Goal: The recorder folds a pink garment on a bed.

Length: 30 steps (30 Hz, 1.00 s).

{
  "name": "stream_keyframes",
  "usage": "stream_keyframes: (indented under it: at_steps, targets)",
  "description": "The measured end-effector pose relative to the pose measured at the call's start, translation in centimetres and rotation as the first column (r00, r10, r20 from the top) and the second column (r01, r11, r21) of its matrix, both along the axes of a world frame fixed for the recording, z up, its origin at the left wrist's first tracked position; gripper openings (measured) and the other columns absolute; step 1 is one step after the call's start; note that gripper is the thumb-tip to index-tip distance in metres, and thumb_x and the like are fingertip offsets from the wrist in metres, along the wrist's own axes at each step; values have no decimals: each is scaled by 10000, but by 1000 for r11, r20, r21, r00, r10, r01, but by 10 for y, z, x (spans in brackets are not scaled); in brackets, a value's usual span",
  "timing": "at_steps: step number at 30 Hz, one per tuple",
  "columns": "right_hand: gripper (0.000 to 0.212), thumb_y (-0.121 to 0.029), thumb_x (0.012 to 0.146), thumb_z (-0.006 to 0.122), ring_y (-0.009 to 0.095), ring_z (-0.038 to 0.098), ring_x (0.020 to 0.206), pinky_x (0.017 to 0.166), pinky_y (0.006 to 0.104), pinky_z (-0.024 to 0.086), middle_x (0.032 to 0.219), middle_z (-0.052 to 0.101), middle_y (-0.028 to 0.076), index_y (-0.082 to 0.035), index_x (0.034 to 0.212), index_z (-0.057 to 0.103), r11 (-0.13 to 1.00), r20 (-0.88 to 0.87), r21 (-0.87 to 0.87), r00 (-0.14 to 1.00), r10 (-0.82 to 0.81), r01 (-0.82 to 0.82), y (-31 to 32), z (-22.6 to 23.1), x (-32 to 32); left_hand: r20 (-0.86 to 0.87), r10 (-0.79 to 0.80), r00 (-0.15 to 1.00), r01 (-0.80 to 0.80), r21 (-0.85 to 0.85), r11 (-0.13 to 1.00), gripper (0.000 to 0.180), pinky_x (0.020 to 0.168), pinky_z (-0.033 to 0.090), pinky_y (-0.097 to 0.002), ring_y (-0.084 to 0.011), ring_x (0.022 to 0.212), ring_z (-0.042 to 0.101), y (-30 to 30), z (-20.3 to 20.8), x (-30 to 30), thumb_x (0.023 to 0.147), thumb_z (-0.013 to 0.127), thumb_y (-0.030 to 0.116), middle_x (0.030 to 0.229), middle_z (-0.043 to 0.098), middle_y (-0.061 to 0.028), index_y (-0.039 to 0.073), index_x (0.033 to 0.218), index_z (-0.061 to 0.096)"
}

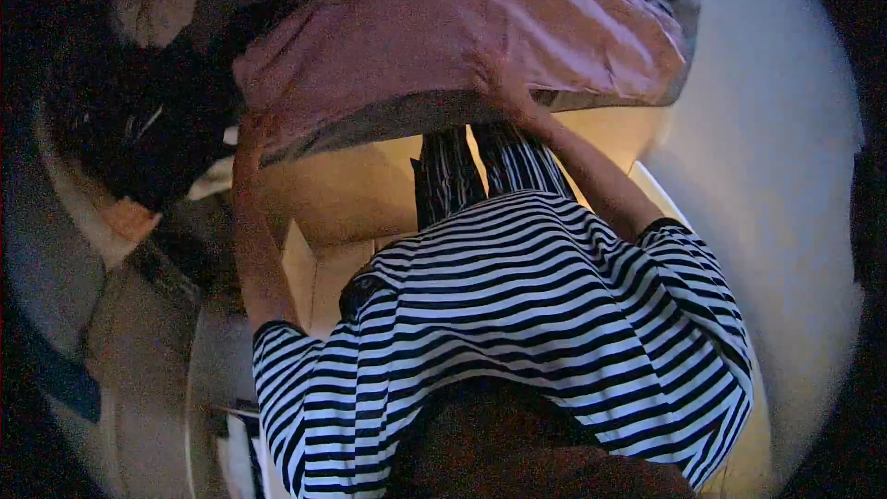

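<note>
The pink cloth [397, 37] looks mostly laid out, some creases left, the right hand [500, 80] spread on it; I can't tell the left hand [258, 129]'s grip.

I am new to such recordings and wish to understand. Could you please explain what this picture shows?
There is no machine here: a person works bare-handed. A wide fisheye camera worn on the head looks down past the striped shirt; its lens bends straight edges. A pink cloth lies over grey fabric. The right hand touches the cloth near the edge closest to the body; the left hand is at the cloth's left side, too dim to tell whether it grips.
</note>
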State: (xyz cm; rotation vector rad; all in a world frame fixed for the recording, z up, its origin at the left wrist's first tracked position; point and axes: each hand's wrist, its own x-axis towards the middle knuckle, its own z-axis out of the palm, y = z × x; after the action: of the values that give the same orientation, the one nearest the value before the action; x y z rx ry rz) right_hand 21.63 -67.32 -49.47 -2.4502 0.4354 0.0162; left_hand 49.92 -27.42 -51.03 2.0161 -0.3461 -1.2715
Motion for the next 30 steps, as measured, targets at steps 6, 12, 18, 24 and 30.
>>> stream_keyframes:
  at_steps: [6, 12, 18, 24, 30]
  targets:
    - [374, -184, 859, 611, 265, 633, 915, 811, 364, 506, 1040, 646, 162, 39, 1157, 571, 789, -504, 247, 770, -392, 563, -62, -82, -242, 79, -64, 995, 61, 50, 997, 329, 769, 499, -350, -204, 904, 618, -44, -10, 25, 910, 582, 256, 1007, 647, -92, 1, 1117, 606]
    - [347, -223, 871, 615, 185, 621, 879, 739, 292, 516, 998, 652, 135, 27, 1110, 600, 380, -586, 183, 410, -698, 907, -131, -71, -336, 211, -76, 975, 56, 97, 994, 307, 774, 491, -347, -201, 909, 613, -55, -1, -7, 921, 559, 238, 1015, 642, -95, -3, 1105, 609]
    - [367, -274, 844, 634, 227, 626, 809, 749, 356, 492, 891, 663, 160, 26, 1056, 628, 535, -165, 11, 529, -832, 845, -201, -46, -301, 298, -89, 951, 47, 143, 989, 288, 778, 484, -345, -199, 914, 608, -84, 16, -94, 931, 537, 220, 1022, 637, -99, -7, 1093, 612]
    - [504, -466, 883, 594, 219, 619, 844, 807, 345, 470, 923, 679, 126, 11, 1029, 662, 413, -22, 176, 423, -906, 893, -253, -25, -215, 440, -101, 892, -5, 232, 973, 273, 782, 476, -342, -197, 919, 603, -158, 4, -123, 942, 514, 201, 1029, 632, -102, -10, 1081, 616]
    - [524, -516, 871, 597, 167, 588, 762, 719, 291, 449, 806, 646, 25, -6, 964, 667, 321, -479, 477, 548, -686, 818, -311, -43, -212, 267, -219, 939, 281, -221, 934, 215, 821, 480, -338, -220, 942, 625, -420, 26, -241, 917, 551, 111, 999, 659, -139, -13, 1083, 608]
